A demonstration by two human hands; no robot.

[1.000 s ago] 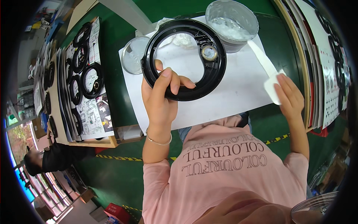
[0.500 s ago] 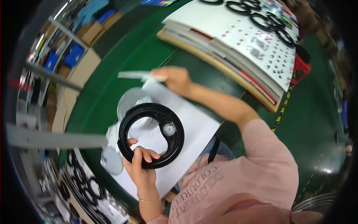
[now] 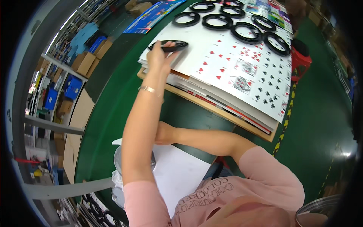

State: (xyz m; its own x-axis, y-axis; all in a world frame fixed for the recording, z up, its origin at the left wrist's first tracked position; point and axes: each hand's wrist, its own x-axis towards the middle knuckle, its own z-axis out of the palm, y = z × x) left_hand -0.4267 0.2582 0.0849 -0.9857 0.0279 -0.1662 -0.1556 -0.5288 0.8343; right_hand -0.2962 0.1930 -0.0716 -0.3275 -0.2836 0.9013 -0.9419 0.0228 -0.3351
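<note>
My left hand (image 3: 160,56) reaches far out and grips a black plastic ring (image 3: 177,45), which lies low over the near left corner of a stack of white printed sheets (image 3: 189,60). Whether it rests fully on the sheet I cannot tell. My right hand (image 3: 165,133) is curled behind my left forearm, above a white paper sheet (image 3: 181,162). Past the forearm, the tip of a white flat strip (image 3: 117,142) shows in line with it; the fingers are hidden. A clear round tub (image 3: 118,159) stands partly behind my left forearm.
Several black rings (image 3: 217,21) lie on the printed sheets. A wooden board (image 3: 211,109) carries the stack. A red stool (image 3: 301,62) stands beyond its right side. A grey metal bar (image 3: 72,190) crosses at left, and more black rings (image 3: 94,208) lie at lower left.
My left hand has carried the black ring from above the paper up to the printed stack. My right hand has lowered toward the paper, now partly behind the left forearm. The view has shifted.
</note>
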